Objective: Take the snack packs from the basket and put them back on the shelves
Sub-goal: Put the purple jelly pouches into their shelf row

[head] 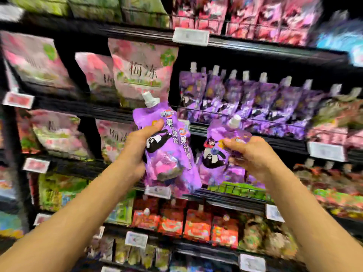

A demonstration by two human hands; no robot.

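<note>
I see two pouches [167, 146] centre frame, a third [218, 154] right beside them, the shelf row of pouches [255, 101] upper right behind.

Both hands [137, 146] [249, 154] grip purple pouches [169, 154] (shelves [255, 50] blurred)

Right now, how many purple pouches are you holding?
3, it seems: two overlapping in the left hand, front pouch and back pouch; one pouch in the right hand. More may be hidden.
</note>
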